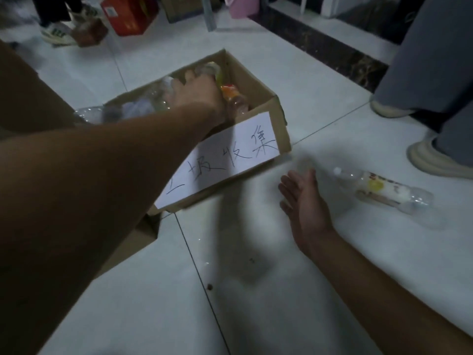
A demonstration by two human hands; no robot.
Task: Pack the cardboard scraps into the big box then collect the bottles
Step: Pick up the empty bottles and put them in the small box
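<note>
Bottles: several clear plastic bottles (163, 98) seen in brown cardboard box (279, 124), one label-wrapped bottle (384, 190) on white tiled floor (281, 290) | left hand (197, 92) grip unclear, right hand (304, 198) held open

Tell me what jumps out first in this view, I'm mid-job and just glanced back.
The cardboard box in the middle of the floor, with a handwritten white paper label on its near side and plastic bottles inside. The left hand is reaching into it among the bottles. One bottle lies on the tiles to the right, just beyond the open right hand.
</note>
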